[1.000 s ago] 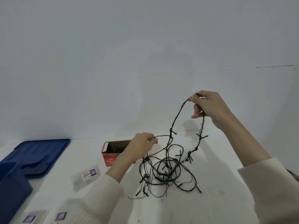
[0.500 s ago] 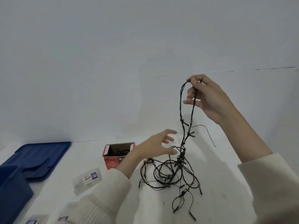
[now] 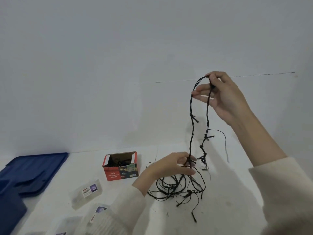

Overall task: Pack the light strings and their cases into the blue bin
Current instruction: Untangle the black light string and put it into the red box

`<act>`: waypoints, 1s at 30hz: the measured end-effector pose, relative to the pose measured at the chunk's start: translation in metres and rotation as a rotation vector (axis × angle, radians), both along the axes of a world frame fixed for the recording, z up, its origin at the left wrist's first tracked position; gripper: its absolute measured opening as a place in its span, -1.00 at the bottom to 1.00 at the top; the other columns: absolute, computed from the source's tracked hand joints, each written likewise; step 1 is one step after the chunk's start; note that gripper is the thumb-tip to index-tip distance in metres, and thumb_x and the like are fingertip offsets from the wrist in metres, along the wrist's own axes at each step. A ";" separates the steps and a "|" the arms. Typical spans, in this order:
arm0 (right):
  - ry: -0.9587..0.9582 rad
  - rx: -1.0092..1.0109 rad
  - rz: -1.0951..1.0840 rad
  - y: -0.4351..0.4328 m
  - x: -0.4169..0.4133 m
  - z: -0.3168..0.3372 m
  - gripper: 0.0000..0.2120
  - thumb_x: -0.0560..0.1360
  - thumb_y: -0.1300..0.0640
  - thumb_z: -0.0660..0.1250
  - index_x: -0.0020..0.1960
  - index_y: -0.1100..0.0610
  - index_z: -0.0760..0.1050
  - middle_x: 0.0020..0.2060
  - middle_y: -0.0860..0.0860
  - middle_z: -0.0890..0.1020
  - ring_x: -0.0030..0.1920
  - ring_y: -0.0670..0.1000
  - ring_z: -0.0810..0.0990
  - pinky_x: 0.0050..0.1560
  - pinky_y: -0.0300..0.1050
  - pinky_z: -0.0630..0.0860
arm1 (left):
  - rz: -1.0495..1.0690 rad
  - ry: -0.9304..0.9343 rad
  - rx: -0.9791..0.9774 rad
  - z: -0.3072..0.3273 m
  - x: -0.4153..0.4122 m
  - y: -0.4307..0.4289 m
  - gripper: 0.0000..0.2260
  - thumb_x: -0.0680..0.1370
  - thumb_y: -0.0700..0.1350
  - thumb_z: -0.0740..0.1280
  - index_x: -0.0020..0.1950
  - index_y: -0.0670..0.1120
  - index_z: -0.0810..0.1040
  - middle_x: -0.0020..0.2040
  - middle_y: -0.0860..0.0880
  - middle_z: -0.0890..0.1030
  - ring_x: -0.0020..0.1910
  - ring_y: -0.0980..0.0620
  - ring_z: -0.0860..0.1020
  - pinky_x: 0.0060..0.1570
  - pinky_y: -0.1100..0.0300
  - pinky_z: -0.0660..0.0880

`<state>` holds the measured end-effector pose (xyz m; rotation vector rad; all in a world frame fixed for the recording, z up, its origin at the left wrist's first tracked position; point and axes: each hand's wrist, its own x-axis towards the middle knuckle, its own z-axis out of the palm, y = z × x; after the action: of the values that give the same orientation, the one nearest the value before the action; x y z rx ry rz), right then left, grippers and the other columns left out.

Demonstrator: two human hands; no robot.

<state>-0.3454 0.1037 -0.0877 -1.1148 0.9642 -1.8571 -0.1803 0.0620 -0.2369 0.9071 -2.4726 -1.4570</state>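
Right hand point(image 3: 225, 97) raised, a person pinches a loop of the dark light string point(image 3: 191, 133) high over the white desk point(image 3: 237, 200), the tangled remainder pooled below. The left hand point(image 3: 171, 165) brackets the hanging strand; whether it grips cannot be told. The step looks like untangling, and coiling it loop by loop should come next. An open red carton point(image 3: 121, 167), clear cases point(image 3: 86, 192) and the blue bin point(image 3: 10, 214) wait at left. Knots look the likeliest snag.
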 end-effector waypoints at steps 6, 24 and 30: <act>0.120 0.000 -0.145 0.009 -0.010 0.002 -0.86 0.62 0.18 0.13 -0.10 0.12 0.40 -0.40 0.11 0.61 -0.27 0.15 0.66 -0.04 0.07 0.63 | 0.261 0.229 0.042 0.025 0.012 -0.014 -0.87 0.57 -0.19 0.24 0.08 -0.07 0.52 -0.03 -0.02 0.62 0.00 0.08 0.58 0.20 0.08 0.49; 0.977 0.423 -0.123 0.026 -0.010 0.023 -0.85 0.54 0.20 0.27 0.09 0.05 0.50 -0.06 0.08 0.62 -0.03 0.02 0.56 -0.02 -0.12 0.49 | 0.381 0.335 -0.568 0.155 0.007 -0.033 -0.80 0.63 -0.15 0.13 0.01 -0.09 0.55 -0.39 0.02 0.44 -0.52 0.22 0.42 -0.38 0.24 0.43; 0.791 0.195 0.163 0.017 0.021 0.065 -0.63 0.43 0.24 0.42 0.19 -0.02 0.48 -0.18 0.04 0.63 -0.15 0.02 0.63 0.02 -0.11 0.56 | 0.156 0.126 -0.879 0.251 -0.005 -0.005 -0.89 0.56 -0.07 0.28 -0.02 -0.07 0.56 -0.34 0.05 0.48 -0.46 0.13 0.43 -0.50 0.40 0.38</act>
<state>-0.3246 0.1211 -0.0225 -1.7849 1.3905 -1.1462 -0.1848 0.0573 0.0145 0.7401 -2.4657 -0.2685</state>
